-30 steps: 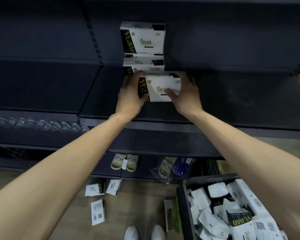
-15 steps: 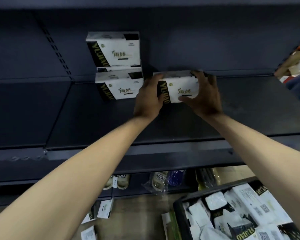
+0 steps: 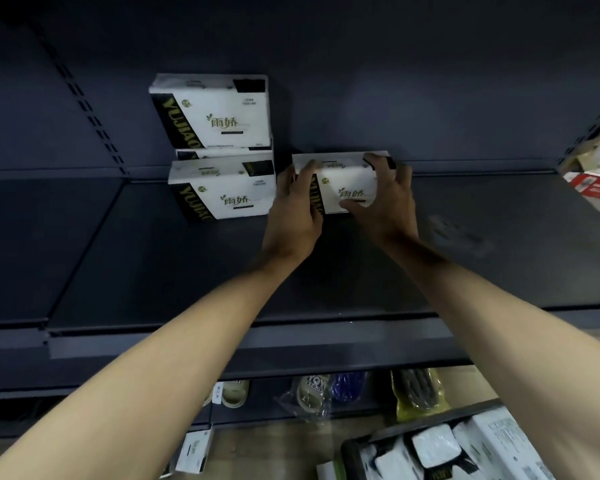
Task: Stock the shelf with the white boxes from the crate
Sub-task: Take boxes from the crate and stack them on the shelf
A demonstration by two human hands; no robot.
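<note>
Left hand (image 3: 297,216) and right hand (image 3: 383,202) both grip one white box (image 3: 347,183) from either end on the dark shelf (image 3: 187,271); just left of the left hand, stacked boxes (image 3: 222,161); crate (image 3: 447,452) well below the right hand.

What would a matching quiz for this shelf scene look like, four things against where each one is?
Things:
1 held box
2 top box
3 crate
4 beige slippers

Places:
A on the lower shelf
B between left hand and right hand
C bottom right, below the shelves
D atop the stack

Pairs: 1-B, 2-D, 3-C, 4-A
</note>
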